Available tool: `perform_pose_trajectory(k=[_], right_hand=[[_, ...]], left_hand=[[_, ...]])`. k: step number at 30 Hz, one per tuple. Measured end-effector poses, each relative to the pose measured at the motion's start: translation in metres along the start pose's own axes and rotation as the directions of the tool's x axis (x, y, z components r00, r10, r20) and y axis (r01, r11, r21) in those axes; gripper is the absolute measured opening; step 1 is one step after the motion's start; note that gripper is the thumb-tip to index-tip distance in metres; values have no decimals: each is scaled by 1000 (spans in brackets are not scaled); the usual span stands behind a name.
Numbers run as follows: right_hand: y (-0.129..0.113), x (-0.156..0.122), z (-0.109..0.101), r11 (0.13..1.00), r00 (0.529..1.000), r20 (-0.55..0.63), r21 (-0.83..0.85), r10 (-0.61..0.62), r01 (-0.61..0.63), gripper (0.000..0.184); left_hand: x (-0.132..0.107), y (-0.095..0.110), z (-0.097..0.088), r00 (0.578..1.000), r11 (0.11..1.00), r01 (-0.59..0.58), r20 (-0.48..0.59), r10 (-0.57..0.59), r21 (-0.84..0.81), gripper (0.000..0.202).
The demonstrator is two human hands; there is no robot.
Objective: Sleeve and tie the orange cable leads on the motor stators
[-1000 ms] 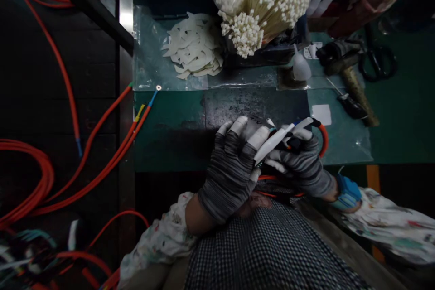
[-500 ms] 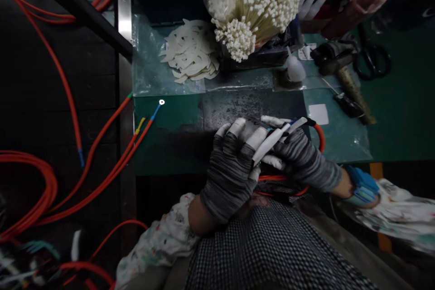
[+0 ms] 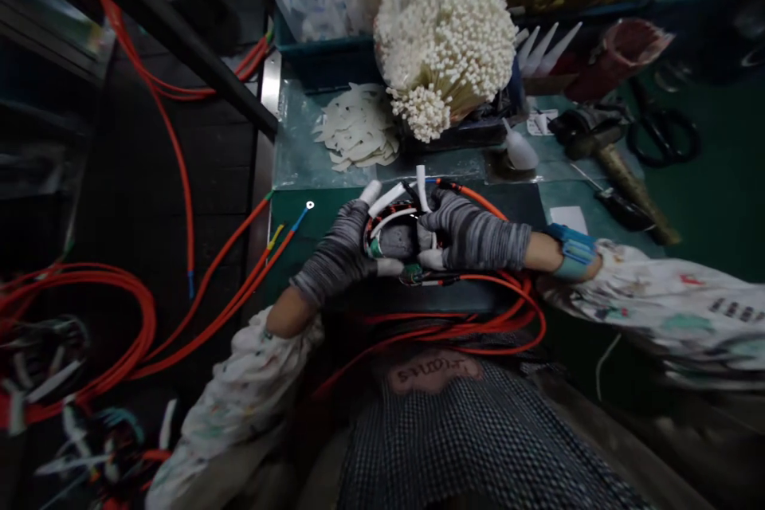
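Both my hands wear grey striped gloves and meet over the green mat (image 3: 323, 251). My left hand (image 3: 343, 247) is curled round a small bundle of wires and white sleeves (image 3: 394, 211). My right hand (image 3: 472, 235) grips the same bundle from the right, fingers closed. An orange cable (image 3: 496, 311) runs from the bundle and loops below my right wrist toward my lap. White sleeve ends stick up between the two hands.
A big bunch of white-tipped sticks (image 3: 445, 68) stands behind, beside a pile of white flat pieces (image 3: 358, 131). A hammer (image 3: 615, 155) and scissors (image 3: 661, 131) lie at the right. More orange cables (image 3: 119, 311) hang off the left table edge.
Both hands have moved forward, away from my body, onto the mat, and the view has tilted up. The orange cable loop now trails behind the hands.
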State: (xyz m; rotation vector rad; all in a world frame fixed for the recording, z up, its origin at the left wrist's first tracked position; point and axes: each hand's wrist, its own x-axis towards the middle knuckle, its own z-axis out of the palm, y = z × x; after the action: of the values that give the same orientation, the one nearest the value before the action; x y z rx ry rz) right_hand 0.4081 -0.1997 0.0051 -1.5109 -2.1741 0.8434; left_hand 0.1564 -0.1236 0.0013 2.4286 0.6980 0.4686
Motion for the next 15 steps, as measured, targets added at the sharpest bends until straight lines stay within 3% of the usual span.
perform_pose_trajectory(k=[2,3,5,7,9,10,15], right_hand=[[1,9,2,998,997,46,9,60,-60,19],[0,9,4,997,996,57,19,71,-72,16],[-6,-1,9,999,998,-12,4,54,-54,11],[-17,-22,14,995,973,-229,-103,-15,-8,21],[-31,-49,22,963,894,-427,-267,-139,22,31],[-38,-62,25,939,868,-455,-342,-198,35,31],[-42,-96,40,777,905,-241,-614,-351,138,27]], left_hand=[[-6,8,1,990,988,68,-133,-50,139,104],[-11,15,3,986,973,52,-165,-14,224,86],[-21,31,9,986,920,-77,-107,127,384,42],[-28,44,12,970,857,-219,9,243,467,22],[-31,51,11,963,844,-259,53,265,470,23],[-31,52,10,964,855,-258,56,262,450,24],[-31,47,16,971,906,-197,-49,232,374,35]])
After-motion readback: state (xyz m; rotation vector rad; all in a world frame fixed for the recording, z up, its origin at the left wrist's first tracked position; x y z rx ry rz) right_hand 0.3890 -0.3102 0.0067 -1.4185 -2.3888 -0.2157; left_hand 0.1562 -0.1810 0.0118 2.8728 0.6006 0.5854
